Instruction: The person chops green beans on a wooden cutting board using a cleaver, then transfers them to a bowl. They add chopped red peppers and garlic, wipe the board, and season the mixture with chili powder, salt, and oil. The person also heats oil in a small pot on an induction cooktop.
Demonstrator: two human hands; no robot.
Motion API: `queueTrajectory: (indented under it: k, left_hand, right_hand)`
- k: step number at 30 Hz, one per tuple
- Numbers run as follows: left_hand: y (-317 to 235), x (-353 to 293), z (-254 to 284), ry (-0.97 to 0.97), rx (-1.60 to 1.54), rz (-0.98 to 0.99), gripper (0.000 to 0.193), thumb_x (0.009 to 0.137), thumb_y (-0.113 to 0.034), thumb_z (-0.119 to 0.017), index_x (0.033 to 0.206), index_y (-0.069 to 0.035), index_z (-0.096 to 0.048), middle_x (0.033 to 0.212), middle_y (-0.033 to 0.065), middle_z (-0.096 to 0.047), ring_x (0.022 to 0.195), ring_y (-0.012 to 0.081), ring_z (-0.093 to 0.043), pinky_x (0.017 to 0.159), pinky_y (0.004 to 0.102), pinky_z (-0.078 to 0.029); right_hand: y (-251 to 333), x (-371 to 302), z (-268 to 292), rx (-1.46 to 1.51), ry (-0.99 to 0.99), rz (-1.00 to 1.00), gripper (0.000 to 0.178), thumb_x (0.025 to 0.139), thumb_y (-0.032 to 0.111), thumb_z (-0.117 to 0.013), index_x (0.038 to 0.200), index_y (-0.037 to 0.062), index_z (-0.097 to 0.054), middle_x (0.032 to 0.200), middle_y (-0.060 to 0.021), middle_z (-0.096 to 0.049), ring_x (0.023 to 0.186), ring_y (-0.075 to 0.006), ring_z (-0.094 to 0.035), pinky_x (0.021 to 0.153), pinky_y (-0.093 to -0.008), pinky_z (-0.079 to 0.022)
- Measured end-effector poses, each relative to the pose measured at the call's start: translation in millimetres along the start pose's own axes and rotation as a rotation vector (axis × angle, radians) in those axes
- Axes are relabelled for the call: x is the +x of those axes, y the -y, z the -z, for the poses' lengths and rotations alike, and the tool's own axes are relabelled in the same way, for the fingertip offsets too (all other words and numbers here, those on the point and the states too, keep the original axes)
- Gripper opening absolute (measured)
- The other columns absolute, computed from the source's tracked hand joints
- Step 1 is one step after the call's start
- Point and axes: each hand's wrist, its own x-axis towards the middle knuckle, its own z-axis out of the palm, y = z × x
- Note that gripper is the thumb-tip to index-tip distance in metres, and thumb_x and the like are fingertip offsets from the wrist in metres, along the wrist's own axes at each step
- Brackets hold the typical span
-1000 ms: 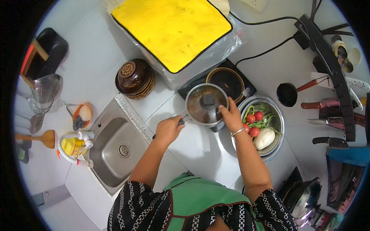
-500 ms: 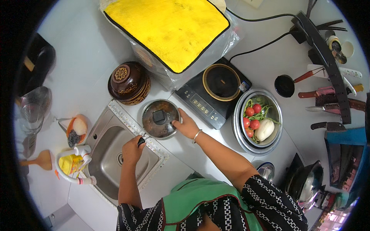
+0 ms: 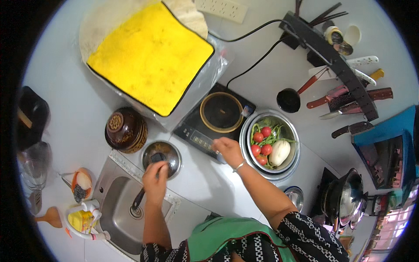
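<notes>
A small pan with a glass lid [image 3: 173, 153] stands on the counter, its dark handle [image 3: 139, 198] reaching over the sink. My left hand [image 3: 155, 180] is over the pan's near side, fingers closed at the black lid knob [image 3: 157, 157]; the fingers partly cover the grip. Near the front corner of the black induction cooker [image 3: 192, 129], my right hand [image 3: 229, 151] is raised with its fingers curled in and nothing visible in them.
Stacked metal bowls [image 3: 293, 161] hold tomatoes, green beans and a pale vegetable. Dark bowls [image 3: 139, 133] stand behind the pan. A steel sink [image 3: 114, 192] with a white faucet [image 3: 70, 218] lies left. A yellow cloth [image 3: 152, 56] covers something farther back. Knives and a ladle [image 3: 289, 100] hang right.
My left hand has left the pan handle and moved up to the lid knob. My right hand has let go of the pan's side and moved right, toward the cooker. The view has shifted.
</notes>
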Motion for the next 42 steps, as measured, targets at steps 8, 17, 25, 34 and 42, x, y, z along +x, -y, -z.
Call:
queueTrajectory:
  k: [8, 17, 25, 34, 42]
  left_hand:
    - [-143, 239, -37, 0.052, -0.481, -0.061, 0.030, 0.091, -0.016, -0.053, 0.113, 0.003, -0.057, 0.099, 0.0119, -0.064, 0.085, 0.0171, -0.063, 0.075, 0.0260, -0.050]
    - [-151, 342, -130, 0.268, -0.790, 0.308, 0.033, 0.094, -0.027, -0.047, 0.116, -0.002, -0.049, 0.108, 0.0123, -0.060, 0.095, 0.0215, -0.060, 0.085, 0.0325, -0.049]
    - [-165, 369, -154, 0.357, -0.968, 0.226, 0.026, 0.096, -0.021, -0.045, 0.108, 0.002, -0.050, 0.096, 0.0135, -0.061, 0.088, 0.0218, -0.060, 0.076, 0.0314, -0.050]
    - [-198, 391, -167, 0.130, -0.716, -0.021, 0.020, 0.092, -0.024, -0.055, 0.095, -0.004, -0.059, 0.075, 0.0020, -0.054, 0.050, 0.0066, -0.042, 0.043, 0.0212, -0.033]
    - [-209, 412, -144, 0.163, -0.631, 0.105, 0.020, 0.092, -0.025, -0.054, 0.089, -0.005, -0.058, 0.065, -0.0023, -0.047, 0.043, 0.0054, -0.031, 0.040, 0.0226, -0.024]
  right_hand:
    - [129, 63, 73, 0.205, -0.172, 0.139, 0.034, 0.090, 0.015, -0.055, 0.120, -0.0007, -0.053, 0.100, -0.0115, -0.063, 0.082, -0.0158, -0.063, 0.069, -0.0256, -0.050]
    - [238, 185, 99, 0.472, 0.013, 0.211, 0.028, 0.092, 0.021, -0.055, 0.112, 0.0017, -0.056, 0.090, -0.0073, -0.063, 0.077, -0.0144, -0.062, 0.069, -0.0265, -0.049]
    - [201, 139, 96, -0.061, -0.108, 0.632, 0.022, 0.096, 0.019, -0.049, 0.104, 0.0014, -0.060, 0.084, -0.0029, -0.064, 0.080, -0.0107, -0.061, 0.075, -0.0253, -0.048]
    - [186, 140, 106, 0.052, -0.030, 0.645, 0.035, 0.089, 0.010, -0.055, 0.123, 0.0009, -0.047, 0.112, -0.0142, -0.054, 0.090, -0.0178, -0.059, 0.076, -0.0288, -0.048]
    - [158, 101, 127, 0.120, 0.037, 0.503, 0.032, 0.091, 0.004, -0.050, 0.123, -0.0014, -0.047, 0.116, -0.0093, -0.050, 0.097, -0.0154, -0.060, 0.086, -0.0267, -0.046]
